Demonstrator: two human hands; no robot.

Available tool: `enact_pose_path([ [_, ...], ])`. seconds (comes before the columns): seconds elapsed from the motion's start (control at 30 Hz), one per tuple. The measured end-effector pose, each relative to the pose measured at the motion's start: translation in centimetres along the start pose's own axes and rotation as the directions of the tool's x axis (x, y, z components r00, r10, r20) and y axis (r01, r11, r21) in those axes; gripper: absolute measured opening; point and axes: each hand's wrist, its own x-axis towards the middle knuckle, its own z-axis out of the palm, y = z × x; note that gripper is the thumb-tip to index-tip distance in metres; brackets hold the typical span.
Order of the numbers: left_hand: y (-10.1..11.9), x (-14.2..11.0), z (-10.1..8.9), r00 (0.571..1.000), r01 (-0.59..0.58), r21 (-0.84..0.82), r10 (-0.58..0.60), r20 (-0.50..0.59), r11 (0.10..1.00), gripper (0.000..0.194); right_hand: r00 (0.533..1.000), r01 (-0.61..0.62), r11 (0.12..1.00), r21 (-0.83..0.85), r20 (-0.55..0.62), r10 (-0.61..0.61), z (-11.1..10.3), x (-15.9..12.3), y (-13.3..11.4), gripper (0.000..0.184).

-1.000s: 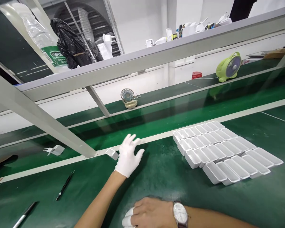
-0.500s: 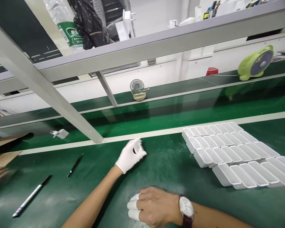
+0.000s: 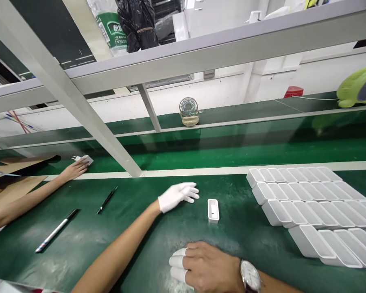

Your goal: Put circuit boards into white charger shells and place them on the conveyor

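Observation:
My left hand (image 3: 178, 197), in a white glove, is stretched out over the green table with its fingers apart and nothing in them. Just to its right a small white plastic housing (image 3: 213, 211), hollow side up with a small dark slot in its floor, lies on the mat, apart from the hand. Closer to me, my right hand (image 3: 207, 265) rests palm down on the table. White finger cots cover several of its fingertips, which lie extended on the surface. No object shows under it, though its palm side is hidden.
Rows of white open trays (image 3: 305, 207) stand at the right. A co-worker's hand (image 3: 75, 169) touches a white plug adapter (image 3: 87, 160) at the left. A marker (image 3: 56, 231) and a black pen (image 3: 107, 200) lie nearby. A slanted metal post (image 3: 100, 134) rises behind.
My left hand has let go of the white housing, which now lies on the table. The co-worker's hand has reached the plug adapter. The view has shifted; my right hand stays down.

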Motion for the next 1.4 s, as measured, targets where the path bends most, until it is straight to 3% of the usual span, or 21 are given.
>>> enact_pose_path([
  [0.1, -0.6, 2.1, -4.3, 0.972, 0.024, 0.007, -0.022, -0.234, 1.000, 0.051, 1.000, 0.007, 1.000, -0.006, -0.006, -0.007, 0.4, -0.1, 0.0, 0.023],
  [0.2, -0.9, 3.0, -5.5, 0.947, 0.023, -0.041, -0.035, -0.320, 0.999, 0.050, 1.000, -0.004, 1.000, 0.005, -0.007, 0.004, 0.7, -0.2, 0.0, 0.025],
  [0.4, -1.6, 2.2, -0.8, 0.999, 0.037, -0.079, -0.039, -0.022, 0.996, 0.047, 1.000, 0.005, 1.000, -0.002, -0.016, -0.005, 1.1, -0.3, 0.2, 0.025],
  [0.57, 0.0, 2.5, 1.3, 0.989, -0.073, -0.021, 0.069, -0.129, 0.997, 0.052, 1.000, -0.004, 1.000, -0.012, 0.015, 0.004, 0.9, -0.3, 0.2, 0.023],
  [0.67, 1.2, 1.1, 3.2, 0.984, -0.175, 0.022, 0.175, 0.029, 0.984, 0.059, 1.000, 0.001, 1.000, -0.006, 0.004, -0.001, 0.8, -0.3, 0.2, 0.026],
  [0.77, 1.3, -0.9, 5.8, 0.967, -0.244, 0.184, 0.223, 0.124, 0.952, 0.092, 1.000, 0.003, 1.000, -0.007, -0.009, -0.003, 1.0, -0.3, 0.2, 0.024],
  [0.83, 0.9, -1.8, 7.2, 0.975, -0.219, 0.270, 0.198, 0.103, 0.938, 0.086, 1.000, 0.000, 1.000, -0.010, -0.019, 0.000, 1.3, -0.3, 0.2, 0.021],
  [0.9, 0.4, -2.1, 7.7, 0.982, -0.186, 0.299, 0.172, 0.073, 0.936, 0.068, 1.000, 0.000, 1.000, -0.008, -0.019, 0.000, 1.6, -0.4, 0.2, 0.019],
  [1.13, -0.5, -2.6, 4.4, 0.993, -0.106, 0.274, 0.118, -0.026, 0.956, 0.061, 1.000, 0.009, 1.000, -0.002, -0.009, -0.009, 1.7, -0.7, 0.2, 0.022],
  [1.27, -2.2, -2.3, 1.7, 0.998, -0.057, -0.107, 0.060, 0.019, 0.993, 0.065, 1.000, 0.012, 1.000, 0.011, -0.003, -0.012, 1.7, -0.7, 0.2, 0.021],
  [1.33, -2.9, -1.4, -0.9, 0.998, 0.047, -0.329, -0.060, -0.029, 0.943, 0.067, 1.000, 0.006, 1.000, 0.016, -0.007, -0.006, 1.7, -0.7, 0.1, 0.021],
  [1.4, -3.2, -0.5, -4.5, 0.988, 0.089, -0.354, -0.127, -0.085, 0.931, 0.066, 1.000, -0.001, 1.000, 0.014, -0.013, 0.001, 1.5, -0.7, 0.0, 0.022],
])
